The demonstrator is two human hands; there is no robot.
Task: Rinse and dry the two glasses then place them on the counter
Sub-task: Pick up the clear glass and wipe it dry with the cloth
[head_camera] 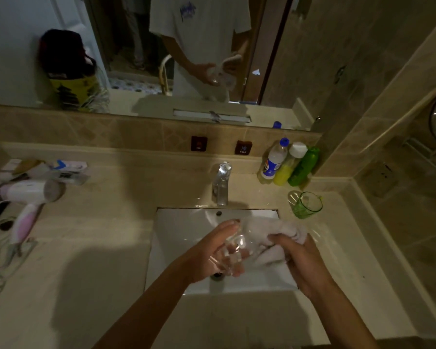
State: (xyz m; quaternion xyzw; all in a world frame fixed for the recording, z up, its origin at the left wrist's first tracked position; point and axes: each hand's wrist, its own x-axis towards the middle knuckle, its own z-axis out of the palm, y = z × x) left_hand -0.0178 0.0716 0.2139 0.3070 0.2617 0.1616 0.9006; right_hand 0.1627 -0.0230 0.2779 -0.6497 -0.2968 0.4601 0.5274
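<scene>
Over the white sink (pixel 176 238) my left hand (pixel 212 255) holds a clear glass (pixel 237 250) on its side. My right hand (pixel 300 260) grips a white cloth (pixel 275 235), which is pressed against the glass's open end. A green glass (pixel 307 205) stands upright on the beige counter (pixel 86 260) to the right of the tap, apart from both hands.
A chrome tap (pixel 222 182) rises behind the sink. Three bottles (pixel 287 162) stand in the back right corner. A hair dryer (pixel 28 197) with its cord and some packets (pixel 48 170) lie on the counter's left side. A mirror (pixel 161 51) covers the wall.
</scene>
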